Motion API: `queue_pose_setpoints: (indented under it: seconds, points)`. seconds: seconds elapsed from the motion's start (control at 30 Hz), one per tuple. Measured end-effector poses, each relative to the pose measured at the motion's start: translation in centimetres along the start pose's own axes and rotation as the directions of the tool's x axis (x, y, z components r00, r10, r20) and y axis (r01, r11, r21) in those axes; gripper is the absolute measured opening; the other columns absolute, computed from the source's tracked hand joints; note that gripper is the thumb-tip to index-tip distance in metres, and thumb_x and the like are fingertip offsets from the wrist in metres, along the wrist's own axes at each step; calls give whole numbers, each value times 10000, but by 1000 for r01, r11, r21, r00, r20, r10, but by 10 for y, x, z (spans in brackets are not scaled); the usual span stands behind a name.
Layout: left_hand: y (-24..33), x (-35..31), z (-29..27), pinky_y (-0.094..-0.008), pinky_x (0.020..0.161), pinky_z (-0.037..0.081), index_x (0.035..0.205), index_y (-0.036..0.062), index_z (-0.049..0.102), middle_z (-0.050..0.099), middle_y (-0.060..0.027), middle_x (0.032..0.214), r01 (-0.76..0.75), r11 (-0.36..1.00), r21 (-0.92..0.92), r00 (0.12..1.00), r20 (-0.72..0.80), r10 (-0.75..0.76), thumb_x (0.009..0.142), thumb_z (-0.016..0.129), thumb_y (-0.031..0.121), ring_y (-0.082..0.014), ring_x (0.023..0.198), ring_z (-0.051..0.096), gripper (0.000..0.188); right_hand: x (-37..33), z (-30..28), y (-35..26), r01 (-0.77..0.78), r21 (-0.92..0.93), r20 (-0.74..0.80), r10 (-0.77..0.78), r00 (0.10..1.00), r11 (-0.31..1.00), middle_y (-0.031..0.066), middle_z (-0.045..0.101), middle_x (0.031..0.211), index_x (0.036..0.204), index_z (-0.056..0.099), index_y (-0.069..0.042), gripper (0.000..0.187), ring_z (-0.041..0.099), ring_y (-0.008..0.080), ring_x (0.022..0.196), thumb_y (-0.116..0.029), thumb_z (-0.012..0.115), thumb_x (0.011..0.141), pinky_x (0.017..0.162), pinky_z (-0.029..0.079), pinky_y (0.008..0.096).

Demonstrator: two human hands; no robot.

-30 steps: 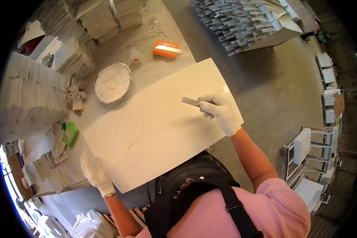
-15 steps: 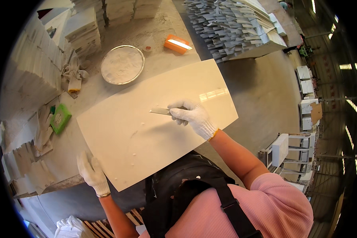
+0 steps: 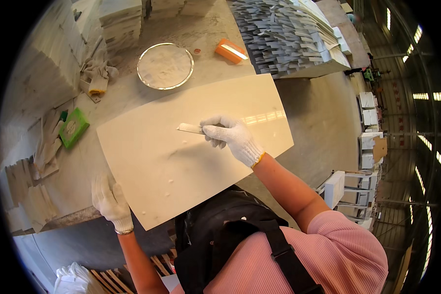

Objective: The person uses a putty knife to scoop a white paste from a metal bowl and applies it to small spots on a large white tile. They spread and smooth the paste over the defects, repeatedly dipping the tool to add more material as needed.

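Note:
A pale, polished stone slab (image 3: pixel 142 142) lies across the workbench, with several small white dabs on its surface. Above its middle, my gloved right hand (image 3: pixel 234 138) grips a flat metal scraper blade (image 3: pixel 189 128) between thumb and fingers. The blade points left, and a bit of white stuff shows at its tip. My gloved left hand (image 3: pixel 110 202) rests at the slab's near left corner, fingers stretched out and nothing held. Beyond the slab stands a round metal-rimmed bowl (image 3: pixel 165 66) of whitish powder or paste.
An orange box (image 3: pixel 231 51) with a white strip lies beyond the slab. A green box (image 3: pixel 74 128), crumpled gloves (image 3: pixel 99 78) and stone offcuts (image 3: pixel 32 196) sit on the left. Stacked slabs (image 3: pixel 44 63) rise at far left; many thin strips (image 3: pixel 284 39) are piled beyond a floor gap.
My right hand and the scraper blade have shifted slightly left and away from me over the slab. The view has moved a little; my left hand stays by the slab's corner.

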State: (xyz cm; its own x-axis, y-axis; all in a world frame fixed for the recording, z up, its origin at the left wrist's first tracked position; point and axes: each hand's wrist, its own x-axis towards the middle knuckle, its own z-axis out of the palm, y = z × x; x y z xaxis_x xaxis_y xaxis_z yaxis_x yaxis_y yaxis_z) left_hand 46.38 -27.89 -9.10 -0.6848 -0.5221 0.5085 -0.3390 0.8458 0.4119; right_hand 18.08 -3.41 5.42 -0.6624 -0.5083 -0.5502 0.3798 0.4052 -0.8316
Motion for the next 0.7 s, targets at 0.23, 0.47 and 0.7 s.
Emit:
queue_pose_setpoints:
  seconds: [0.23, 0.47, 0.7]
  points:
    - [9, 4, 2, -506, 1038, 460, 1270, -8, 652, 672, -179, 1275, -3, 1000, 19, 999, -45, 4, 969, 624, 195, -411, 1218, 600, 363, 11, 6, -4, 34, -21, -9, -34, 999, 999, 33, 682, 886, 1182, 695, 1, 353, 601, 90, 726, -272, 698, 958, 647, 453, 232]
    - [10, 3, 1, -487, 1053, 437, 1291, 21, 651, 674, -166, 1281, 29, 999, 44, 999, -41, -28, 952, 627, 221, -388, 1224, 604, 394, 32, 1, -20, 120, -64, -68, -125, 990, 991, 30, 681, 877, 1180, 691, -11, 313, 597, 82, 699, -247, 681, 976, 611, 436, 215]
    - [9, 6, -2, -477, 1042, 433, 1271, 42, 666, 687, -153, 1253, 50, 998, 45, 997, -68, -47, 913, 653, 212, -367, 1208, 615, 397, 85, 6, -59, 331, -208, -86, -355, 931, 920, 34, 691, 850, 1107, 725, -33, 250, 612, 80, 697, -230, 700, 957, 607, 447, 216]
